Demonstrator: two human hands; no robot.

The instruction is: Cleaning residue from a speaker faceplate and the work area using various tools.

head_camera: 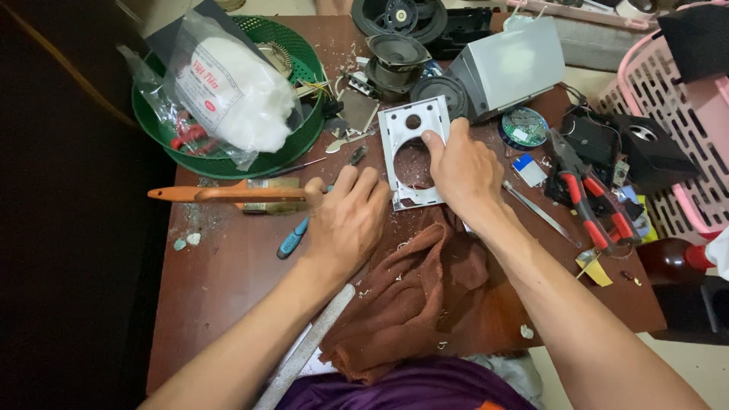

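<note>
A white plastic speaker front panel point(401, 135) with one small and one large round hole lies on the brown table point(228, 258). My right hand point(463, 171) rests on its right side, thumb pressing near the small hole. My left hand point(345, 220) lies flat at the panel's left lower edge, fingers touching it, next to the metal ferrule of a wooden-handled paintbrush point(228, 194). A blue-handled screwdriver point(291, 239) pokes out from under my left hand. A brown cloth point(418, 296) is bunched just below both hands.
A green basket point(228, 156) holds a bag of white stuffing point(228, 91). Loose speaker cones point(396, 57), a grey speaker box point(516, 64), red-handled pliers point(588, 201), tweezers point(541, 214), a metal file point(304, 353) and a pink basket point(676, 114) surround the work spot.
</note>
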